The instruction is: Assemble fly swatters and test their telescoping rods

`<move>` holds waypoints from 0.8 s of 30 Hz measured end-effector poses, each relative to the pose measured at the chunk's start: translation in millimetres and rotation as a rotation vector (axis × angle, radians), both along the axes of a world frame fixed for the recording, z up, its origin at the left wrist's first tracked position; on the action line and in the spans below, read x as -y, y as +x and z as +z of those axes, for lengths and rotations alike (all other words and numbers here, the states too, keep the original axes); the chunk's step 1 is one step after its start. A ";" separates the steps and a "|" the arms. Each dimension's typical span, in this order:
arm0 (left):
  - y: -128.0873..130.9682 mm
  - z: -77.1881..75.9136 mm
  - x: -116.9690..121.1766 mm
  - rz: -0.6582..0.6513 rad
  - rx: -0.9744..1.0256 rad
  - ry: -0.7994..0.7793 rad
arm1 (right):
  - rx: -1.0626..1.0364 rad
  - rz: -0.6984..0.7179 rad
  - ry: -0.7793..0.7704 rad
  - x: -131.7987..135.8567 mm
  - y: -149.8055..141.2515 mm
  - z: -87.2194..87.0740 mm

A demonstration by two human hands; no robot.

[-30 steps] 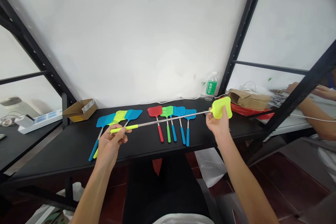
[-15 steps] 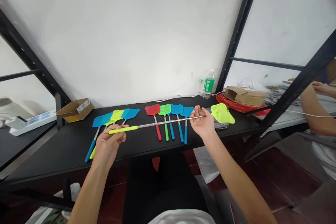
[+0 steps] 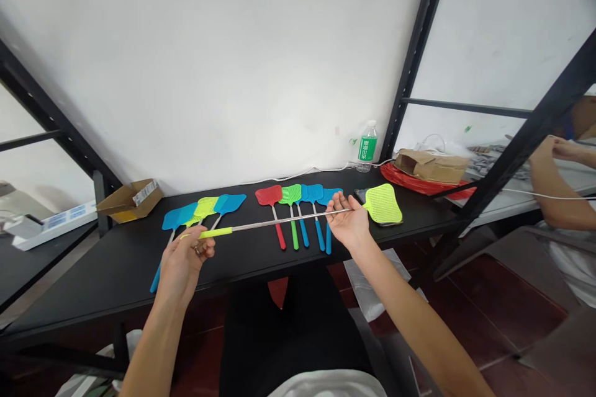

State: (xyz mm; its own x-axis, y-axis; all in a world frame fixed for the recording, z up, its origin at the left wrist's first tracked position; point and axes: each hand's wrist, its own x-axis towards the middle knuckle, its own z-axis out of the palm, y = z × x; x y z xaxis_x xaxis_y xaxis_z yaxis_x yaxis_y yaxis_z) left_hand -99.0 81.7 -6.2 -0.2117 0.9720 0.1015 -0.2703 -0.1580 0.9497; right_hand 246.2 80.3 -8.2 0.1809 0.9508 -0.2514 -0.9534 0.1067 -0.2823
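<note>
I hold a yellow fly swatter (image 3: 382, 204) with an extended metal rod level above the black table (image 3: 116, 267). My left hand (image 3: 184, 260) is closed round its yellow handle. My right hand (image 3: 347, 223) pinches the thin rod just left of the mesh head. Behind the rod, a row of red, green and blue swatters (image 3: 298, 214) lies on the table. A second group of blue and yellow swatters (image 3: 202, 209) lies to the left, near my left hand.
An open cardboard box (image 3: 128, 198) sits at the table's back left. A water bottle (image 3: 367, 147) stands by the wall. A brown box on a red tray (image 3: 431, 167) lies at the right. Another person's arm (image 3: 559, 192) works beyond the black frame posts.
My right hand slid from the mesh head leftward onto the rod. The swatter has become shorter, and its head has moved left and lower.
</note>
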 end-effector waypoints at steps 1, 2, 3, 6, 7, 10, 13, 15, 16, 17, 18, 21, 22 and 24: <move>0.0 -0.4 -0.1 -0.002 0.005 -0.004 | -0.007 0.002 -0.002 -0.1 0.8 0.1; -0.1 -0.8 -0.1 -0.006 0.004 -0.006 | -0.012 0.004 -0.004 -0.1 1.9 0.5; -0.4 -1.0 0.0 -0.012 -0.005 -0.005 | -0.015 0.006 -0.007 -0.1 3.3 1.3; -3.3 -0.2 0.7 -0.021 -0.048 0.019 | -0.014 -0.002 -0.006 -0.2 9.5 5.1; -4.9 0.4 1.1 -0.014 -0.056 0.032 | -0.008 -0.009 0.000 -0.3 12.2 6.4; -10.4 3.0 2.7 0.018 -0.070 0.064 | 0.029 -0.033 0.023 -1.1 21.8 8.1; -12.6 6.0 6.0 0.018 -0.143 0.061 | 0.084 -0.050 0.064 -2.8 33.8 6.8; -10.4 8.6 10.2 -0.050 -0.229 0.051 | 0.109 -0.058 0.107 -4.2 43.6 5.3; -8.1 10.1 12.8 -0.102 -0.276 0.052 | 0.108 -0.077 0.125 -4.9 49.3 4.7; -5.2 11.8 15.7 -0.160 -0.325 0.057 | 0.099 -0.095 0.137 -5.5 55.5 4.3; -1.7 13.5 18.7 -0.218 -0.374 0.064 | 0.085 -0.119 0.142 -5.8 62.1 4.0; 10.2 18.0 26.7 -0.380 -0.493 0.079 | 0.070 -0.183 0.149 -5.4 82.4 4.3; 13.9 18.8 28.3 -0.420 -0.517 0.083 | 0.083 -0.197 0.153 -4.8 88.4 4.6; 19.5 18.6 29.2 -0.454 -0.530 0.095 | 0.135 -0.218 0.152 -4.0 97.4 5.3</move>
